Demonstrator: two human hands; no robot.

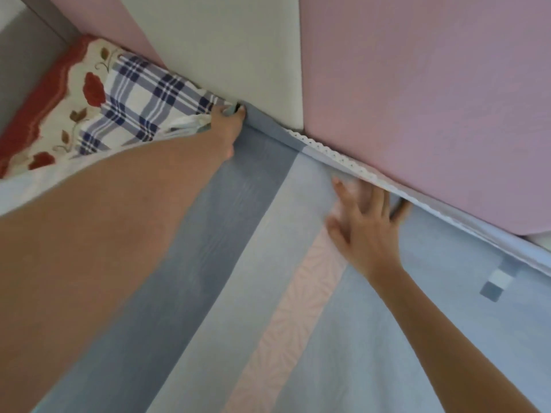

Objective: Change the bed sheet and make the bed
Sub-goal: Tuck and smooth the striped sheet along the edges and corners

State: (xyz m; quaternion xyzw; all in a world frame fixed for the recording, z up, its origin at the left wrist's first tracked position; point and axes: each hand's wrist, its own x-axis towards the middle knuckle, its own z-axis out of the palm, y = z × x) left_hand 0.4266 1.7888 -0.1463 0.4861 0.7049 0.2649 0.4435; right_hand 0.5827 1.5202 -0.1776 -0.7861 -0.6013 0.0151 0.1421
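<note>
Bare sheet [208, 263]; wall panels [432, 99], pillows [134, 93] beyond.

The sheet [208, 263] spreads before the wall [417, 84], the pillows [134, 96] at its left end.

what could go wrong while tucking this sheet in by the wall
1. The left hand grips the sheet edge right beside the pillow, so a pull there may catch the pillow's cloth or shift it.
2. The right hand only presses flat near the trim. The stretch between the hands could bunch or slip back out.
</note>
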